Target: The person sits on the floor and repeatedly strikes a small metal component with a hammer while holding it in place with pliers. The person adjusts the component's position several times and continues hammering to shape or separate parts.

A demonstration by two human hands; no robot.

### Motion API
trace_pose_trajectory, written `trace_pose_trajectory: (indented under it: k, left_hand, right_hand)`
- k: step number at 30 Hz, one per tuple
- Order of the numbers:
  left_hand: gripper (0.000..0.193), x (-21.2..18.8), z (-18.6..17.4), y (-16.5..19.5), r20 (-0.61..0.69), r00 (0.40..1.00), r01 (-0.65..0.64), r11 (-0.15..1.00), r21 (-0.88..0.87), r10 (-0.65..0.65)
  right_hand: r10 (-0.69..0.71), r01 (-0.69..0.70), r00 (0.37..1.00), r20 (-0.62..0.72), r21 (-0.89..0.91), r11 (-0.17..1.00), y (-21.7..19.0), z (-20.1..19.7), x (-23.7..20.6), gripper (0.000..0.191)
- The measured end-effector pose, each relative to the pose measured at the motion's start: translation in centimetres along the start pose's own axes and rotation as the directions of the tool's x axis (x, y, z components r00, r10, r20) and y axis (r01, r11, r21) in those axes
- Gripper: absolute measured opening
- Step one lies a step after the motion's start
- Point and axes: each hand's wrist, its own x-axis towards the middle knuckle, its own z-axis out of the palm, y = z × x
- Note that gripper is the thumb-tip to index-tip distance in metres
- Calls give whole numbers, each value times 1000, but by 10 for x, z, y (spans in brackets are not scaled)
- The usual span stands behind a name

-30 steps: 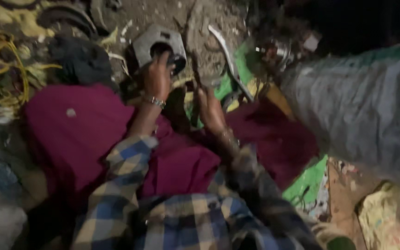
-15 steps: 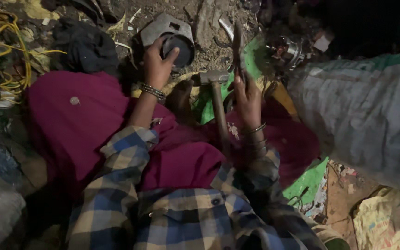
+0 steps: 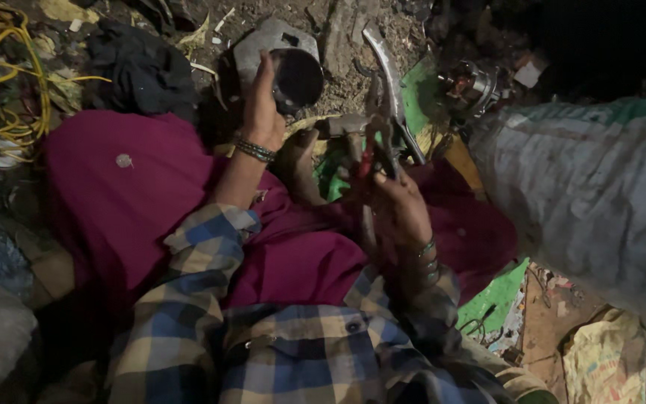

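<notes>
From the head view, your left hand [image 3: 262,112] reaches up with its fingers [image 3: 263,71] curled narrow around the near rim of a round metal part [image 3: 282,63], gripping it. The part lies on the dirt just beyond your fingertips, its dark round opening facing right and toward you.

Your right hand [image 3: 401,209] is closed on a pair of pliers [image 3: 383,112]; your fingers [image 3: 383,179] wrap the red handles near their lower end. The pliers' long axis runs away from you, nearly upright in the picture, the jaws pointing beyond your fingertips. A hammer [image 3: 345,127] lies just left of those fingers, its head level with the pliers' middle; whether they touch it I cannot tell.

Half a second ago your right hand was lower and more open beside the hammer handle; now it is clenched on the pliers, while your left hand has kept its grip.
</notes>
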Motion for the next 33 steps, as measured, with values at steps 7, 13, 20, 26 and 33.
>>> trace_pose_trajectory:
  k: [7, 13, 20, 26, 33]
  left_hand:
    - [84, -11, 10, 2, 161, 983, 125, 960, -249, -87]
    - [41, -26, 22, 10, 372, 922, 75, 897, -436, 104]
    - [28, -46, 39, 36, 350, 932, 3, 963, -270, 95]
    - [25, -51, 44, 46, 352, 933, 1, 976, -217, 77]
    - [26, -49, 43, 44, 345, 937, 9, 982, -190, 58]
  right_hand:
    - [162, -159, 984, 71, -49, 986, 19, 13, -9, 51]
    - [173, -169, 983, 66, -60, 984, 28, 4, 3, 47]
    - [119, -117, 993, 10, -114, 987, 26, 8, 6, 49]
    - [104, -100, 994, 32, -109, 989, 25, 8, 6, 48]
    - [103, -95, 992, 66, -126, 988, 24, 6, 4, 45]
